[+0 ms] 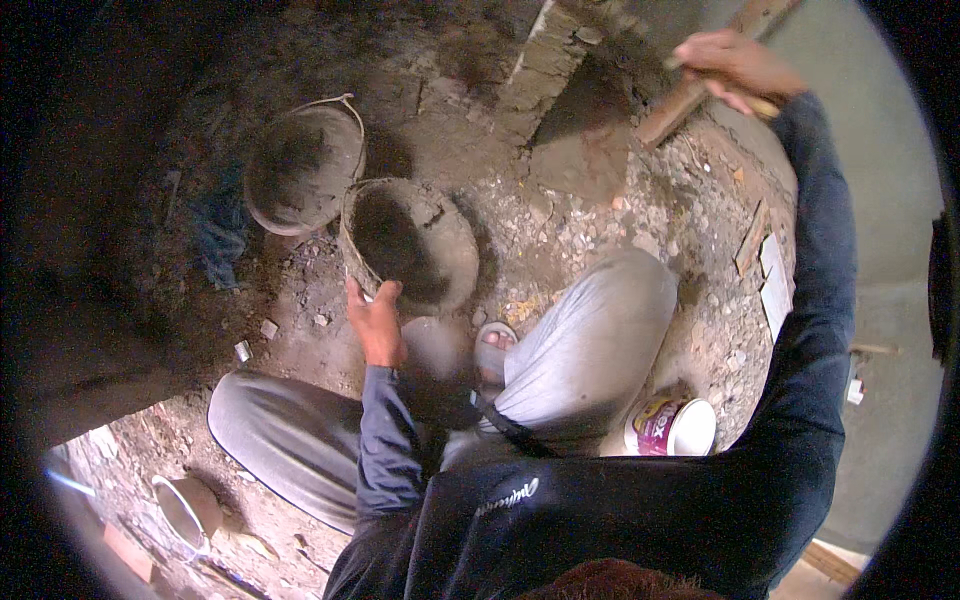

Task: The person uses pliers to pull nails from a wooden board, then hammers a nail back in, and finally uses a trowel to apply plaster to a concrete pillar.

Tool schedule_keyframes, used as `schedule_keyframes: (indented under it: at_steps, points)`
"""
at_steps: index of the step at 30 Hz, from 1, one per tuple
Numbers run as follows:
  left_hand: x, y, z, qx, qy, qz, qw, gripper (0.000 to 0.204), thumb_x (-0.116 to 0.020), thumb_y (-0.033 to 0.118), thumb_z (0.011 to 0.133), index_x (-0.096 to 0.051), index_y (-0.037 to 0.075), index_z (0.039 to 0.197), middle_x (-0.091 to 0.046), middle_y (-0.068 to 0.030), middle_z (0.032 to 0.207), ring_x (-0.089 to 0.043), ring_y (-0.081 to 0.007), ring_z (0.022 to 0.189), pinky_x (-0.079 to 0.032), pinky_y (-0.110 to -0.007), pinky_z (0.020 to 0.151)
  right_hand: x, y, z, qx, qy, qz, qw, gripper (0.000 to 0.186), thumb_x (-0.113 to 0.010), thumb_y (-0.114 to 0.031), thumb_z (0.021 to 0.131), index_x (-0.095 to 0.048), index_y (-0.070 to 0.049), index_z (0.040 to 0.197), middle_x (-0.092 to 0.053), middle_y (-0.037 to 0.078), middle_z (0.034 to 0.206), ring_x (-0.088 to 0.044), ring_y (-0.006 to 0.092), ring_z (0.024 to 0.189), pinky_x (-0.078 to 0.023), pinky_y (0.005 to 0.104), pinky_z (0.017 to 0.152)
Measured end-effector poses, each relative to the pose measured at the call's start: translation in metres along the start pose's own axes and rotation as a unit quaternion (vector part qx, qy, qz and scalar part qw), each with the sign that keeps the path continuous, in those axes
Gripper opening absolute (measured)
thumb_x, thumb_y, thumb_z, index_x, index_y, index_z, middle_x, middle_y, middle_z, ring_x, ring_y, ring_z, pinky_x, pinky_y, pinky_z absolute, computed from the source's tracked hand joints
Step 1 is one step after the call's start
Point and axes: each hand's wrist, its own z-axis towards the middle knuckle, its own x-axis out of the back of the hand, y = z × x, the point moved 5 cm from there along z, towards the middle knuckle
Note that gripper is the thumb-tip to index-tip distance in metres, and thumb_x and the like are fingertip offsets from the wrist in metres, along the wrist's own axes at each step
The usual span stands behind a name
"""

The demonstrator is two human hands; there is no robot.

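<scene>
My left hand [376, 325] grips the near rim of a round, mortar-crusted pan [452, 255], thumb at the edge. The pan tilts on the ground in front of my feet, with dark grey material inside. Up at the far right, my right hand [738, 68] is closed around a light wooden handle [764, 107], smeared by motion. What the handle belongs to is not visible. That hand is beside a wooden plank [672, 113] leaning near the wall. Just beyond the first pan lies a second crusted pan [338, 145] with a wire handle.
Rubble covers the ground. A white tub [690, 428] with a purple label lies by my right side; a small pail [195, 505] is at the lower left. A mortar-covered block [540, 80] stands at the far side. White pieces [775, 287] lean along the right wall [890, 200].
</scene>
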Motion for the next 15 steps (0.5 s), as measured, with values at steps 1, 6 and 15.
schedule_keyframes:
  at_steps: [1,6,15]
  points:
    - [-0.010,0.002,0.006,-0.007,-0.015,-0.001,1.000,0.065,-0.064,0.001,0.080,-0.038,-0.012,0.138,-0.059,-0.0125,0.116,-0.057,-0.0205,0.099,-0.046,-0.031,0.089,0.015,-0.029,-0.024,0.027,0.037,-0.001,0.999,0.030,-0.060,-0.037,0.096,-0.062,-0.007,0.100,-0.049,-0.002,0.057,-0.042,0.0034,0.036,-0.036,0.0205,0.031]
    - [0.002,-0.022,0.011,-0.045,-0.002,0.011,0.999,0.068,-0.065,0.004,0.081,-0.036,-0.013,0.140,-0.060,-0.0128,0.113,-0.056,-0.0187,0.098,-0.046,-0.030,0.089,-0.044,-0.070,-0.052,0.040,0.042,-0.140,0.989,0.034,-0.054,-0.035,0.097,-0.063,-0.004,0.106,-0.062,0.014,0.084,-0.058,0.0277,0.076,-0.046,0.0385,0.066]
    - [0.001,-0.005,-0.022,-0.141,-0.022,0.126,0.982,0.049,-0.068,0.006,0.076,-0.053,-0.010,0.120,-0.060,-0.0104,0.105,-0.056,-0.0186,0.093,-0.047,-0.029,0.083,-0.298,0.020,0.040,0.397,0.041,-0.489,0.776,0.035,-0.061,-0.023,0.091,-0.058,-0.008,0.122,-0.065,0.009,0.096,-0.066,0.0230,0.086,-0.053,0.0408,0.073]
